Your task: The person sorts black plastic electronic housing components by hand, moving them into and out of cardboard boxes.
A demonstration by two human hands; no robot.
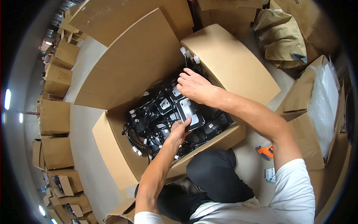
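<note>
An open cardboard box (126,164) in front of me holds several black rectangular electronic units with silver labels and tangled black cables. With its thumb on top, my left hand (179,131) grips the near end of one black unit (186,107), label side up. My right hand (195,86) is above the far end of that unit, fingers closed around a black cable (186,61). White connectors (183,50) on the cable's end stick up past the fingertips, against the right flap (227,59). The undersides of my fingers are hidden.
Tall flaps (130,56) stand at the box's far left. On the floor to my right lie an orange and blue tape dispenser (265,152) and a small labelled packet (270,174). Beyond them is a carton with bubble wrap (321,108). More cartons (55,116) line the left side.
</note>
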